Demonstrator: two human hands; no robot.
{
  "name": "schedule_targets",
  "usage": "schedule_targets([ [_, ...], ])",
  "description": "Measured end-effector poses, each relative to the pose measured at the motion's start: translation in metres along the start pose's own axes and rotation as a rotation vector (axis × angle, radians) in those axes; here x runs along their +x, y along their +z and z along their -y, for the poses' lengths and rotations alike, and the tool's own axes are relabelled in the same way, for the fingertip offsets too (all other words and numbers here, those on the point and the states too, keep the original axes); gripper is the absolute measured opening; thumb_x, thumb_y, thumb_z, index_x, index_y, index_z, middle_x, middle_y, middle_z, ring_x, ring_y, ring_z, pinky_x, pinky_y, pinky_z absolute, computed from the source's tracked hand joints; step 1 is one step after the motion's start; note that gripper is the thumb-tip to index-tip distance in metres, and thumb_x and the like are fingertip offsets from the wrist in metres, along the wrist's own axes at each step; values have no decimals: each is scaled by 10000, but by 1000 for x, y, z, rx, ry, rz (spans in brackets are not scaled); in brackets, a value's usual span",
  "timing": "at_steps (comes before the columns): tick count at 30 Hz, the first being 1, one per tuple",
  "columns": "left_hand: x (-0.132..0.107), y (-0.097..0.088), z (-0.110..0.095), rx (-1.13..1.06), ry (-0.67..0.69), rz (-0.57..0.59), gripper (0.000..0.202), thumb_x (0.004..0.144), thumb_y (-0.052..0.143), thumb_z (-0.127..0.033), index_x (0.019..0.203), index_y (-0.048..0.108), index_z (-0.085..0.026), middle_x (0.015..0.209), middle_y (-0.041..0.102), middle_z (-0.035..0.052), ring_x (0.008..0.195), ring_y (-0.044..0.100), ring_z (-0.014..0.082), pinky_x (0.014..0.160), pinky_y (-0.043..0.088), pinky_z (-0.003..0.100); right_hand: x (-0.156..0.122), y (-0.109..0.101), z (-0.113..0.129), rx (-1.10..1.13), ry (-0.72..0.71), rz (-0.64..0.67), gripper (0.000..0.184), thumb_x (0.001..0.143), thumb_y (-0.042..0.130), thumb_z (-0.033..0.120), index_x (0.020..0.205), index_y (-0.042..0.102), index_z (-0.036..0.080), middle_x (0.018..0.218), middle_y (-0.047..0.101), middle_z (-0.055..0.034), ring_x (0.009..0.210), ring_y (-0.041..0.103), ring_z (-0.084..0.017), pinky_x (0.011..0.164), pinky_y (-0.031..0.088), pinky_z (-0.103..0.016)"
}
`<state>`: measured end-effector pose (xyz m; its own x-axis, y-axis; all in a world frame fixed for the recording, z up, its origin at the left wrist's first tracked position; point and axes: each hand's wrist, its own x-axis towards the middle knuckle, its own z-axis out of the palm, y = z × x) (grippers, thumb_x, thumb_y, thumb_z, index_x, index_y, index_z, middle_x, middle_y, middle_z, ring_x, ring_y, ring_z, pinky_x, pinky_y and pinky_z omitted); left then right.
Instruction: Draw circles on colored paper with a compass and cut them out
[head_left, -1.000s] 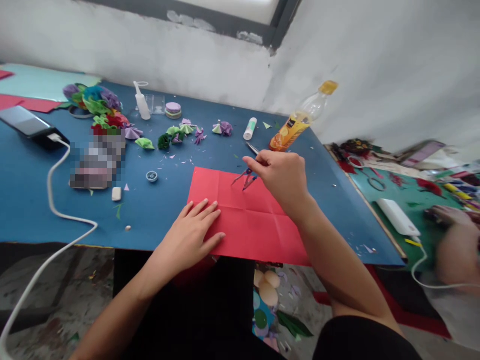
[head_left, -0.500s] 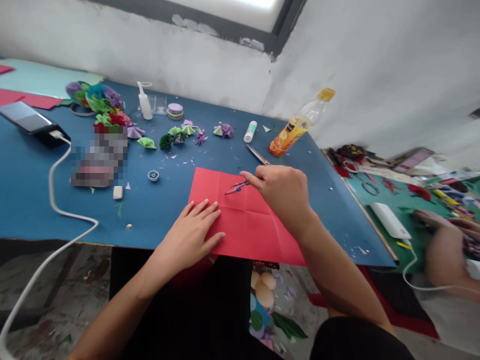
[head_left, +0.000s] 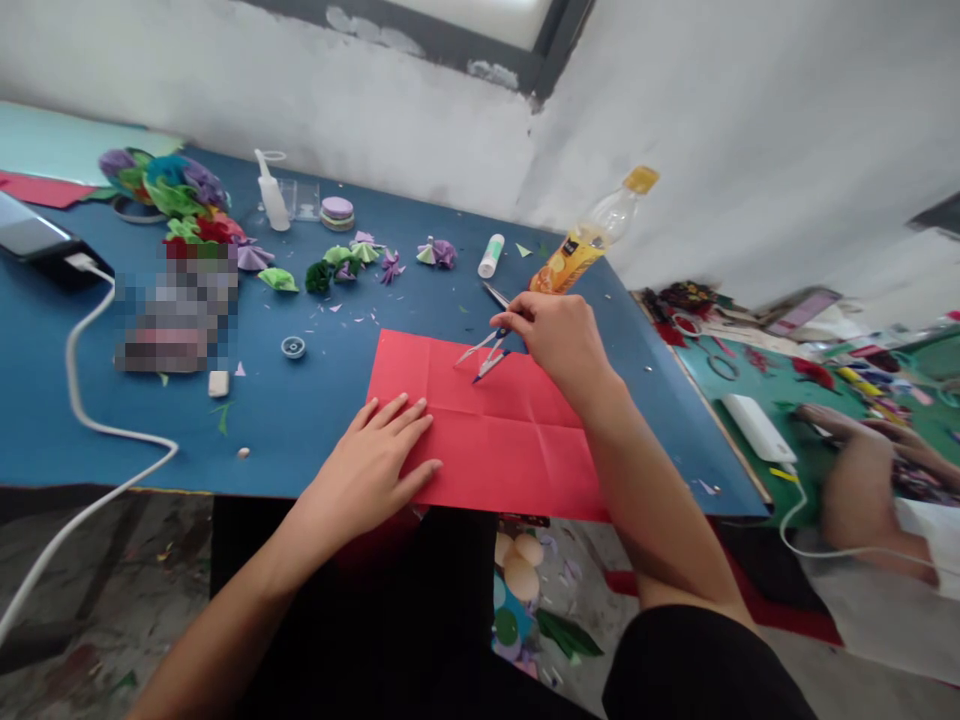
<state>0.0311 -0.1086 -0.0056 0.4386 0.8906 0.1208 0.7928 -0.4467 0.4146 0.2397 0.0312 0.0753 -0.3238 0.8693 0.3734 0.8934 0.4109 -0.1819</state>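
A red sheet of paper (head_left: 487, 450) with crossing fold creases lies at the front edge of the blue table. My left hand (head_left: 381, 455) rests flat on its left side, fingers spread. Pinched at the top in my right hand (head_left: 551, 335) is a drawing compass (head_left: 489, 360), its two legs pointing down over the upper part of the sheet. Whether the tips touch the paper I cannot tell. Just behind my right hand lie scissors (head_left: 495, 294), their handles hidden by the hand.
A juice bottle (head_left: 574, 255) and a glue stick (head_left: 491, 256) stand toward the back. Several paper flowers (head_left: 341, 262), an eraser (head_left: 218, 383) and a white cable (head_left: 79, 400) lie on the left. At the green table on the right, a co-worker's arm (head_left: 862, 480) is beside a white power bank (head_left: 757, 428).
My right hand has lifted and turned, bringing the compass more upright with its legs now clearly visible. My left hand stays on the paper. The view has shifted slightly.
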Motion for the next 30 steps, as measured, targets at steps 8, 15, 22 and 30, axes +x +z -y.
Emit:
schedule_targets([
  [8,0,0,1,-6,5,2,504,960,405,-449,1349,503,-144,1464,447,111,1388,362,285,1144,277,513,21,9,17,144,-61,-12,74,806,663,176,818,733,195,653,704,-4,651,647,-155,642,439,-269],
  [15,0,1,1,-18,4,-10,504,960,406,-451,1357,493,-152,1462,449,114,1391,358,279,1145,276,514,22,5,35,426,-140,135,217,818,584,143,983,717,190,758,741,-7,765,692,-168,758,490,-300],
  [22,2,0,0,-15,6,-18,500,961,408,-439,1347,501,-135,1456,457,117,1383,370,287,1136,297,514,14,0,34,772,-362,517,265,854,529,193,1099,628,173,850,739,-30,834,691,-149,783,527,-299],
  [30,-28,1,0,-95,339,-430,248,934,493,-215,1118,659,-200,1143,709,49,1107,632,182,1002,475,350,4,-4,40,698,-238,-48,168,891,481,190,922,644,212,919,719,-20,903,672,-154,845,531,-334],
])
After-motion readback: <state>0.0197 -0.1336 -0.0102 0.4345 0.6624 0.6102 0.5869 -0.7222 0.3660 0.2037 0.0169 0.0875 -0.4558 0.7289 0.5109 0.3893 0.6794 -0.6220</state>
